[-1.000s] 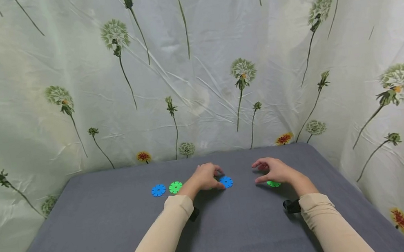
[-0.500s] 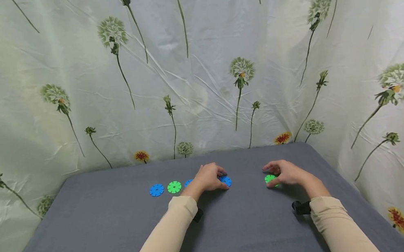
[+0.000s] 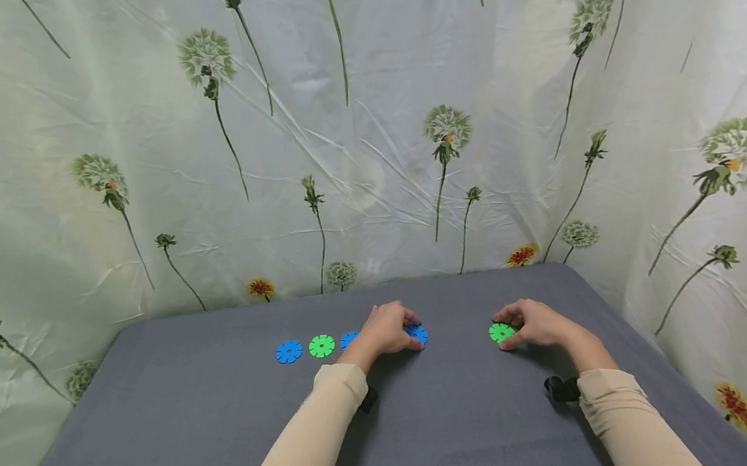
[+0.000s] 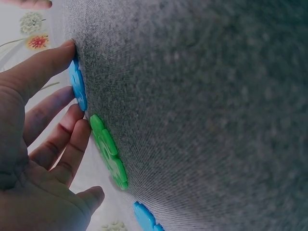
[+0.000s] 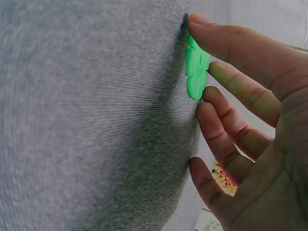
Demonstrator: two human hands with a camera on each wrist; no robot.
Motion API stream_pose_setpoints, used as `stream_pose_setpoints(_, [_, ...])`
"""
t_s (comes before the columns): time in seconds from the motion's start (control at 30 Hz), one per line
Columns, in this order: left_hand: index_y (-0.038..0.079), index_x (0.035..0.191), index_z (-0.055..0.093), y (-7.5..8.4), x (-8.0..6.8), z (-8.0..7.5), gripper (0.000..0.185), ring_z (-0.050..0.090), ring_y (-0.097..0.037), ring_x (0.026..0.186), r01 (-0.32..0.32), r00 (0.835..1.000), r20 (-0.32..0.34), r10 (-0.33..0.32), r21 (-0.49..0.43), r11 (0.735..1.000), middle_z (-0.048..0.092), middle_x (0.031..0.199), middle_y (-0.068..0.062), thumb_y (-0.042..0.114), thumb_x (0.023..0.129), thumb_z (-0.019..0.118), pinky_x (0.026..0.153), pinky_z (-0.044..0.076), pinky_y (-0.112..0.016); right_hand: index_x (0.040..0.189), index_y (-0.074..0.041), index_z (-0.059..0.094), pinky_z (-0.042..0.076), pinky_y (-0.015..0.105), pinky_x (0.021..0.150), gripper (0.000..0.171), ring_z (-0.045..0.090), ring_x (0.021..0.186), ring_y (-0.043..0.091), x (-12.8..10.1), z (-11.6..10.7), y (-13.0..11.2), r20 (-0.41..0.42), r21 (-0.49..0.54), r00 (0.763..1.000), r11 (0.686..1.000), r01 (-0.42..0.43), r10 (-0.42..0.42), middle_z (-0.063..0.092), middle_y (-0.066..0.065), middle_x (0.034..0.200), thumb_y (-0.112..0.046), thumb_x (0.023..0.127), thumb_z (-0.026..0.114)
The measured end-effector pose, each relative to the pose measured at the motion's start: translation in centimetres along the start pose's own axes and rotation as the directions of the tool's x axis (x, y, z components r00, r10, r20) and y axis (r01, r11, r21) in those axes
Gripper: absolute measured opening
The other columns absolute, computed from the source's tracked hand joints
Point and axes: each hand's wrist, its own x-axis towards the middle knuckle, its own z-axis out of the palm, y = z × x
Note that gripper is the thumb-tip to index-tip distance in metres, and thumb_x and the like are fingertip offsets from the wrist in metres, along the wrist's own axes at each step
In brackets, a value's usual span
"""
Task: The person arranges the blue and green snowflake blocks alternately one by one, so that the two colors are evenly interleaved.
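In the head view, my left hand [image 3: 385, 329] has thumb and fingertips at opposite edges of a flat blue notched disc [image 3: 416, 335]. The left wrist view shows this blue disc [image 4: 77, 85] on the cloth, with a green notched disc [image 4: 109, 153] beside it, mostly hidden by the hand from above. To the right, my right hand [image 3: 535, 321] pinches another green notched disc [image 3: 501, 333] by its edges. Seen from the right wrist, the thumb [image 5: 226, 41] is at one end of that green disc [image 5: 196, 70], and fingertips meet its far side.
Left of my left hand, a blue disc [image 3: 289, 351], a green disc [image 3: 321, 345] and a partly covered blue disc [image 3: 348, 340] lie in a row. Grey cloth [image 3: 448, 422] covers the table. Behind it hangs a dandelion-print curtain [image 3: 365, 150].
My right hand has moved right, and its thumb and fingers have come in around the green disc's edges. My left hand stays at its blue disc.
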Motion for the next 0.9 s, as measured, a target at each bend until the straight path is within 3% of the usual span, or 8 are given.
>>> stream_pose_setpoints(0.67, [0.017,0.113,0.076,-0.34,0.18,0.08,0.037,0.062,-0.025,0.116,0.003,1.000,-0.007,-0.004,-0.049,0.999,0.069,0.115,-0.004,0.028,0.079,0.087,0.123,0.024,-0.054,0.117,-0.004,0.072,0.055,0.041,0.081,0.048,0.066,0.100,0.027,-0.12,0.19,0.12,-0.051,0.004,0.997,0.999,-0.054,0.054,0.070,0.012,0.108,-0.023,0.076,0.089])
stream_pose_setpoints(0.9, [0.017,0.113,0.077,-0.18,0.20,0.02,0.036,0.062,-0.025,0.119,0.017,1.000,-0.008,-0.017,-0.050,0.999,0.071,0.118,-0.004,0.027,0.080,0.087,0.124,0.023,-0.053,0.111,-0.004,0.072,0.054,0.041,0.083,0.043,0.064,0.095,0.023,0.37,-0.06,0.01,-0.018,-0.011,0.999,0.999,-0.032,0.032,0.070,0.009,0.103,-0.022,0.076,0.089])
